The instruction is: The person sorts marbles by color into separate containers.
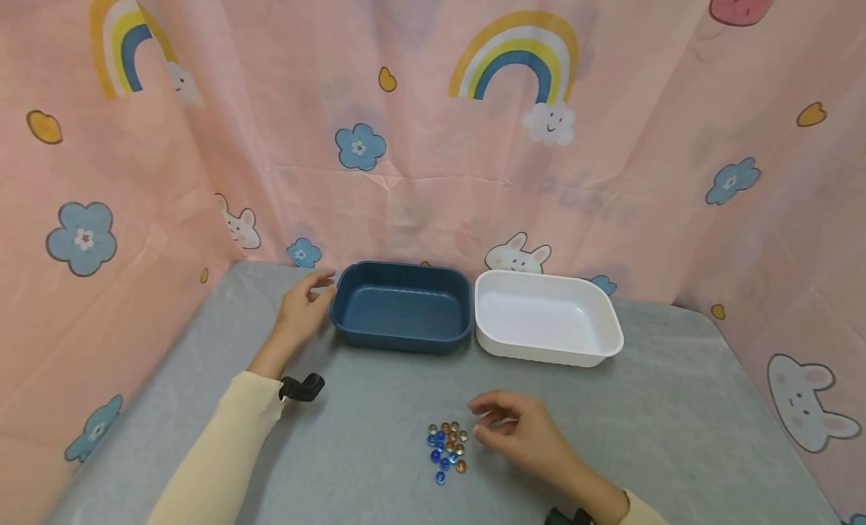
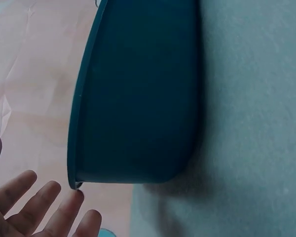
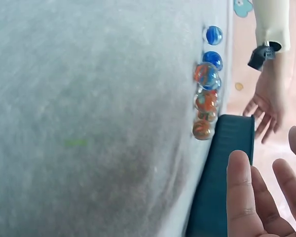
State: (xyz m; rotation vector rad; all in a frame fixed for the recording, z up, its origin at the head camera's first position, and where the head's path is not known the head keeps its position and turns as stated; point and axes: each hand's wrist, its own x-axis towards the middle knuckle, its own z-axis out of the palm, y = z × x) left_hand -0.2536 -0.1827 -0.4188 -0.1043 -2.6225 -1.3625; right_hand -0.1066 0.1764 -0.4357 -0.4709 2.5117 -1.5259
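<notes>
A cluster of glass marbles (image 1: 446,446), some blue, some orange and some pale, lies on the grey cloth in the head view. Just right of it hovers my right hand (image 1: 521,435), fingers loosely bent and holding nothing. Beyond the marbles sits a dark blue rectangular tub (image 1: 406,341). My left hand (image 1: 304,311) is at the tub's left end, fingers spread and relaxed. In the left wrist view its fingertips (image 2: 75,197) are close to the tub's rim; I cannot tell whether they touch. The right wrist view shows the marbles (image 3: 205,101) apart from the right fingers (image 3: 242,192).
A white rectangular tub (image 1: 548,354) stands directly right of the blue one, their ends nearly meeting. Behind both hangs a pink patterned curtain (image 1: 419,209), which also encloses the sides. Grey cloth (image 1: 365,442) covers the table. Each wrist carries a black strapped device (image 1: 302,388).
</notes>
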